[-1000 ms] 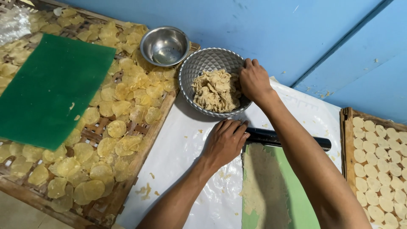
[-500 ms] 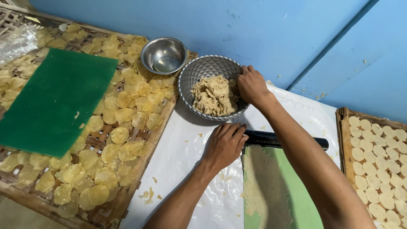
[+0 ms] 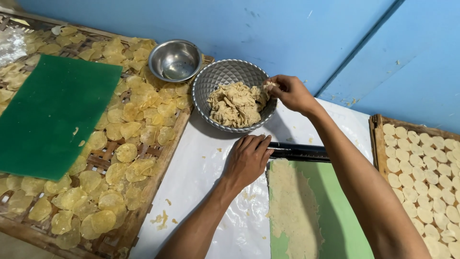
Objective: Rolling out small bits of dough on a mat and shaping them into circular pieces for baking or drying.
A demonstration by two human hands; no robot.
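Near the frame's centre, the left hand point(image 3: 249, 160) lies flat on the black rolling pin point(image 3: 299, 151), while the right hand point(image 3: 290, 92) pinches dough scraps point(image 3: 237, 104) over the patterned bowl point(image 3: 215, 79).

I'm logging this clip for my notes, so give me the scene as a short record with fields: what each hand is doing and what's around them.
left hand: left hand flat on the white sheet, fingertips at the end of the black roller
right hand: right hand at the bowl rim, pinching a bit of dough
bowl: patterned grey bowl holding dough scraps
mat: green mat with a rolled dough strip
left side: woven tray of yellow discs, green board, empty steel bowl
right side: tray of pale rounds
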